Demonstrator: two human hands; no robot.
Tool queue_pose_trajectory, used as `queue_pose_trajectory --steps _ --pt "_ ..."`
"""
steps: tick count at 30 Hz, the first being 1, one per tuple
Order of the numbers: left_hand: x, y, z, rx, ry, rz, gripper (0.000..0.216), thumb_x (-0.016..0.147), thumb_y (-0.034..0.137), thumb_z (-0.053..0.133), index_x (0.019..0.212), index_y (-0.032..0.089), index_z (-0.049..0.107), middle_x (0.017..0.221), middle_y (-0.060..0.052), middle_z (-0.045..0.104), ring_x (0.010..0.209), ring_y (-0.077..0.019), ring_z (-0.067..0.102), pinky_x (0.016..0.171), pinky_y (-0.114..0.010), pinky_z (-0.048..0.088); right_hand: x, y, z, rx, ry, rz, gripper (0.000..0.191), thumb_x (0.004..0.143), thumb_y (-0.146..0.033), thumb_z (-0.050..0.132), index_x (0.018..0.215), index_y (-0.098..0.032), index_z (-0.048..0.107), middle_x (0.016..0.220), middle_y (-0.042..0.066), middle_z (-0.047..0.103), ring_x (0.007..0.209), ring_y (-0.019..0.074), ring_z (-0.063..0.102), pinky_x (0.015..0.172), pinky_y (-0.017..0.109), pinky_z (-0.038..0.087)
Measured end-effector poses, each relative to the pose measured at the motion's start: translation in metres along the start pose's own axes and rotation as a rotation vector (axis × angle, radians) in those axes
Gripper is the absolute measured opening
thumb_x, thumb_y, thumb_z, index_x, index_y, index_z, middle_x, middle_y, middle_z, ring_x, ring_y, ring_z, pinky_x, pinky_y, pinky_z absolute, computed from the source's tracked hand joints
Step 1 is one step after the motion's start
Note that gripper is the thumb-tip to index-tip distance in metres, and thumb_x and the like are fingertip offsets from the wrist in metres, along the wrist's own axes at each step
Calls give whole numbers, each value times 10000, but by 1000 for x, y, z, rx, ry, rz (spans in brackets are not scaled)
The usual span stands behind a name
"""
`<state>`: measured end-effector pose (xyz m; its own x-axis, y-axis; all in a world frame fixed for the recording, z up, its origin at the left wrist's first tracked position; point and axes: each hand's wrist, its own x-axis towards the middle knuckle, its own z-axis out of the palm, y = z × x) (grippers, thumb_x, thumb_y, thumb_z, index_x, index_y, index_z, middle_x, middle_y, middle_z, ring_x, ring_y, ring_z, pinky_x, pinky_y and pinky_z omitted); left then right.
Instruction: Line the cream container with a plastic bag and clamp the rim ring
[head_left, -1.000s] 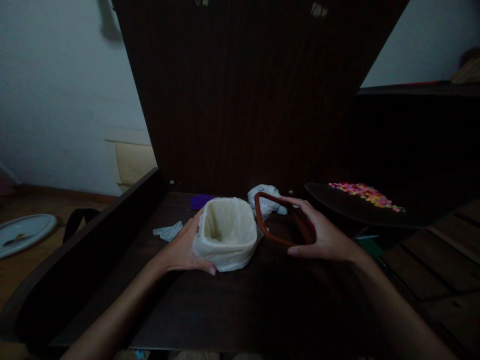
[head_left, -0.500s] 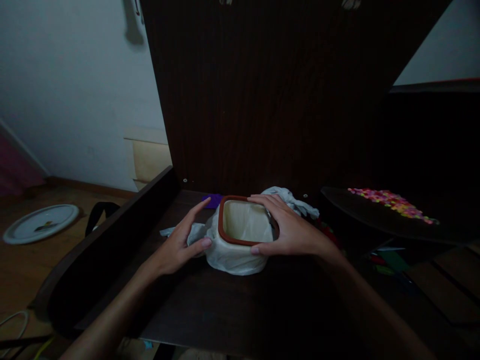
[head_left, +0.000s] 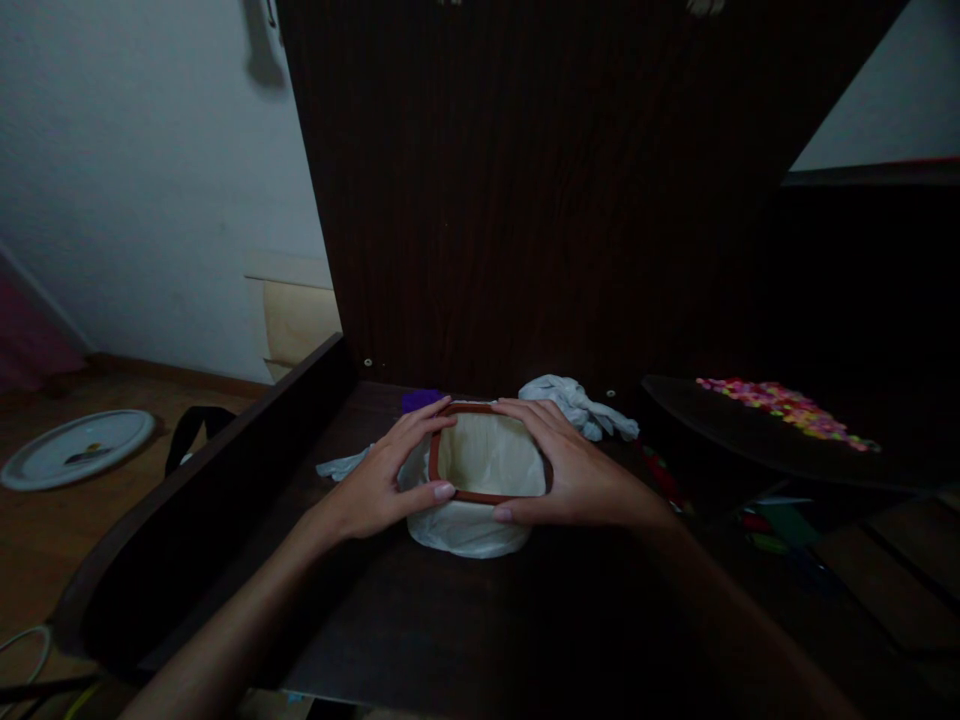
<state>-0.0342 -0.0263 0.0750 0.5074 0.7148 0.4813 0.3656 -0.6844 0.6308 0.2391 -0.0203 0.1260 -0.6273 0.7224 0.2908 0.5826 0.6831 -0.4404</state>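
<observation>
A small bin, wrapped and lined with a thin whitish plastic bag, stands upright on the dark wooden desk. Around its mouth runs a brown rounded-square rim. My left hand grips the rim's left side, thumb in front and fingers at the back. On the right side my right hand holds the rim in the same way. The pale lining shows inside the opening between my hands. Part of the bag sticks out behind my left hand.
Behind the bin lie a purple item and a crumpled whitish bag. A raised dark board edges the desk's left side. Colourful small pieces lie on a dark shelf at right. A white lid-like disc is on the floor.
My left hand has moved right, from beside the bin onto its rim. The rim has tilted and now sits more level. My right hand stays on it.
</observation>
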Motion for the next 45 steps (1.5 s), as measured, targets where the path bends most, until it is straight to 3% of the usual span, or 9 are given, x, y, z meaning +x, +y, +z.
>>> queue_pose_trajectory --steps 9,22,28,34,40,45 --pt "-1 -3 0 -5 1 -24 697 799 502 767 1400 261 507 1634 -148 329 1471 -404 362 1189 -617 302 -24 26 -11 142 7 166 1122 636 -634 845 1551 -281 300 1584 146 378 1448 395 372 1169 595 332" --pt "2 0 2 -123 119 -20 890 724 489 840 1477 252 428 1540 -148 459 1407 -384 449 1203 -560 326 -28 33 -9 259 57 176 1140 588 -565 902 1534 -292 329 1601 130 359 1479 381 330 1197 573 303" --pt "1 7 5 -121 294 30 923 667 522 878 1439 242 457 1500 -162 469 1367 -393 483 1180 -568 357 -20 32 -6 524 144 54 1125 690 -506 871 1579 -330 205 1637 133 312 1508 336 297 1205 564 298" --pt "0 14 6 -84 399 52 817 615 460 925 1307 243 548 1472 -154 483 1373 -396 473 1153 -573 394 -13 35 -3 554 177 -27 961 713 -556 837 1521 -305 380 1594 113 397 1473 341 364 1203 545 320" --pt "-1 10 10 -322 313 71 824 750 490 826 1430 232 437 1584 -172 395 1462 -373 384 1212 -566 324 -18 39 -1 538 278 -112 743 751 -599 792 1398 -311 567 1450 110 517 1393 342 452 1145 518 408" --pt "1 6 13 -446 270 58 832 792 605 756 1452 224 423 1593 -177 394 1460 -357 399 1217 -540 332 -26 35 13 545 392 -72 567 837 -600 705 1322 -312 641 1312 113 549 1276 302 540 1044 473 522"
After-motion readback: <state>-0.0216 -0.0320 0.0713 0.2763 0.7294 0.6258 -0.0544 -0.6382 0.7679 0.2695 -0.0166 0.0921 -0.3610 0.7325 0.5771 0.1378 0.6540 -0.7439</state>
